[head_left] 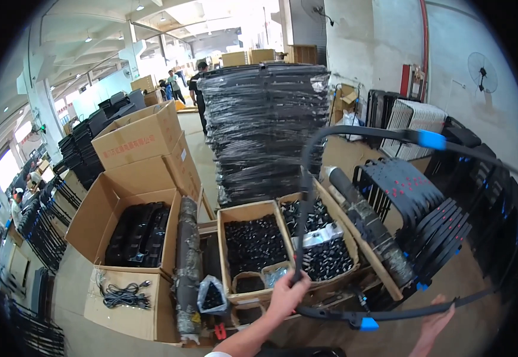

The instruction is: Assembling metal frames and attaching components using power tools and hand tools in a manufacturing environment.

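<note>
A large black tubular frame [308, 172] with rounded corners and bright blue pieces on its bars stands raised in front of me. My left hand [289, 293] is wrapped round its upright side near the lower left corner. Under the lower bar, at the right, my right hand [437, 318] grips the tube with thumb and fingers around it. Behind the left hand are two open cardboard boxes: one of small black parts [253, 235], the other of black and silvery parts [327, 262]. A flat white piece [318, 236] lies across the second box.
A wrapped padded roller [189, 268] and another one [372, 229] flank the boxes. Black frames [407, 190] are stacked at right. Farther left sit a carton of black mouldings [140, 235] and coiled cables [125, 294]. A tall film-wrapped stack [265, 131] rises behind; people stand beyond.
</note>
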